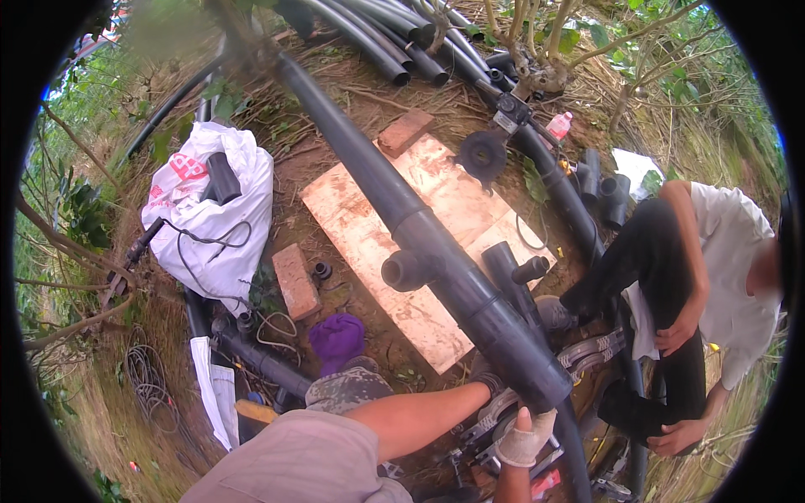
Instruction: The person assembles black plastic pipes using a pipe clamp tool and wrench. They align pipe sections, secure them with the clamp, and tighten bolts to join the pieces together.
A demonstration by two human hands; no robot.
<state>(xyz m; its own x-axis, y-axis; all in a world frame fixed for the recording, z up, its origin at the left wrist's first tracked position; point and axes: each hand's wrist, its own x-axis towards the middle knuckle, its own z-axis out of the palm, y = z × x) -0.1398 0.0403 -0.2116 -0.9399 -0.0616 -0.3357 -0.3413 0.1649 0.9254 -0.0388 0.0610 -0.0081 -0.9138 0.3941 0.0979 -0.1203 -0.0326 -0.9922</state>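
Note:
A long black plastic pipe [348, 142] with a tee fitting [419, 239] on it slants across the view, its near end low and close to me. My right hand [527, 438], in a pale work glove, holds the pipe's near end from below, the thumb raised along it. My left arm reaches across to the same pipe. Only the dark cuff of my left hand [489, 385] shows, and its fingers are hidden behind the pipe. Beneath the near end lies a metal clamp frame [495, 415], partly covered by the pipe and my hands.
A wooden board [352, 210] lies under the pipe, bricks [295, 281] beside it. Another black tee [510, 277] rests at its right edge. At the right sits a person [729, 243], hands on the legs. A white sack [210, 218] stands left; more pipes [369, 42] lie behind.

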